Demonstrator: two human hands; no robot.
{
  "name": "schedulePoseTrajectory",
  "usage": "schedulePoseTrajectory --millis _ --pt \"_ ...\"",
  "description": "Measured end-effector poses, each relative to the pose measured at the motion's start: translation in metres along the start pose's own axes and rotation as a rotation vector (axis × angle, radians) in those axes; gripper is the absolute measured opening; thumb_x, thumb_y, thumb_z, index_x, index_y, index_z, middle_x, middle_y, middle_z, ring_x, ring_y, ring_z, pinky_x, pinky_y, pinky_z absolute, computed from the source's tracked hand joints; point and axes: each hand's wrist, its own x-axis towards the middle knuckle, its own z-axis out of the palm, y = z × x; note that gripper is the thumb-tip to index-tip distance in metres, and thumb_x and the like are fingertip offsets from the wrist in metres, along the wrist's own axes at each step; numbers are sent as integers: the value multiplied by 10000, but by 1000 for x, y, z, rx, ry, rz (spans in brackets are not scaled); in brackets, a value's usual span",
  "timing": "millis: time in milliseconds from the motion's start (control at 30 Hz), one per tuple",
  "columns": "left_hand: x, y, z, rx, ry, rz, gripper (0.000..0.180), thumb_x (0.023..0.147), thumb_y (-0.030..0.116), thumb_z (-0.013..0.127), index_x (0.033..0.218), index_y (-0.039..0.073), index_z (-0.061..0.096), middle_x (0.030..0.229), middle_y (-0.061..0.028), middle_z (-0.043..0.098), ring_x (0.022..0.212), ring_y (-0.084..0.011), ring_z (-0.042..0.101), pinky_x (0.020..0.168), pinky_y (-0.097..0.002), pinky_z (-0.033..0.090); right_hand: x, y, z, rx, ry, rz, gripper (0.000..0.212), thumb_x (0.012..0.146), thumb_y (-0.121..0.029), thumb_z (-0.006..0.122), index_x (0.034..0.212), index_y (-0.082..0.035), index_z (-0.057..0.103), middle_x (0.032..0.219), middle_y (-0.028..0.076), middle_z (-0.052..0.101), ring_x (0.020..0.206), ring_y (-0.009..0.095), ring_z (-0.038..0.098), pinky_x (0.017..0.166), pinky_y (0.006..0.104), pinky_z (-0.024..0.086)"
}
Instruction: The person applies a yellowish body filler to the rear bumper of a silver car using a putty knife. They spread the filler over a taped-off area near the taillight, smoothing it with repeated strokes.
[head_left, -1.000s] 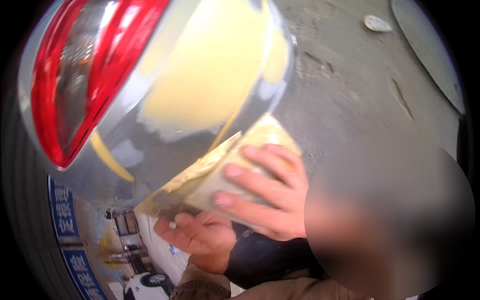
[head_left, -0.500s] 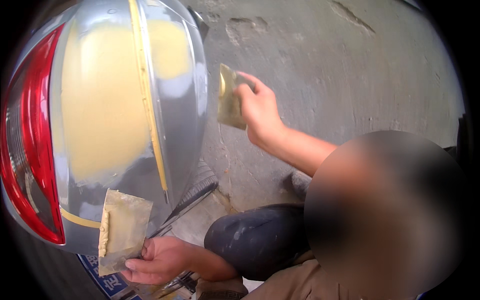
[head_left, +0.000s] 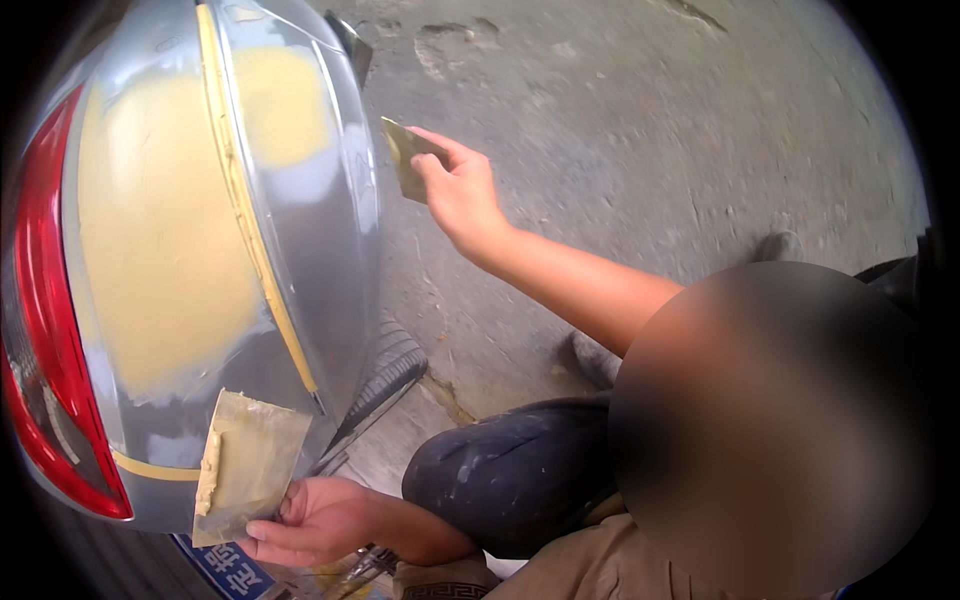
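Note:
My left hand (head_left: 320, 520) grips the lower right corner of a flat, see-through putty spreader (head_left: 258, 455). A thick bead of cream putty (head_left: 208, 475) runs along its left edge. Behind that spreader is the grey rear corner of a car body (head_left: 330, 260), with a broad patch of yellow filler (head_left: 165, 230) and a smaller one (head_left: 285, 105). Off the panel's right side, my right hand (head_left: 460, 190) pinches a second thin spreader (head_left: 408, 165) between thumb and fingers. It is turned partly edge-on and shows a gap from the panel.
A red tail light (head_left: 48, 270) borders the panel on the left. Yellow strips (head_left: 240, 190) follow its seams. Below are a tyre (head_left: 390, 370) and a blue plate (head_left: 225, 570). A dark-clad knee (head_left: 510, 475) rises beside my left forearm; rough concrete floor (head_left: 640, 120) lies right.
The view has shifted, placing the car farther left in it. My right hand and its spreader sit farther left and up, the spreader turned more edge-on. The left hand's hold is unchanged.

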Motion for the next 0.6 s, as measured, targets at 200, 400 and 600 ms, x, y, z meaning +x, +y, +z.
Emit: schedulePoseTrajectory --millis 200,400,600 --pt "2 -6 -13 10 -40 -48 313 951 127 529 1230 -13 511 1209 -151 561 1030 -210 602 800 -278 520 9 8 6 179 -47 -81 363 838 21 492 1158 -6 661 1013 63 681 871 109 606 791 266 503" --pt "-4 -17 -22 10 -230 -58 364 957 96 516 1295 -23 449 1360 -181 409 1094 -266 579 940 -346 509 18 1 0 212 -68 -100 354 853 -20 553 1194 -27 647 1056 38 669 929 98 590 843 247 471" --pt "-20 -28 26 -12 -211 74 362 981 127 433 1286 -69 437 1309 -216 474 1140 -303 558 959 -362 500 11 -22 -34 128 -62 -99 377 839 -22 525 1197 -22 643 1066 62 663 915 115 611 831 271 508"
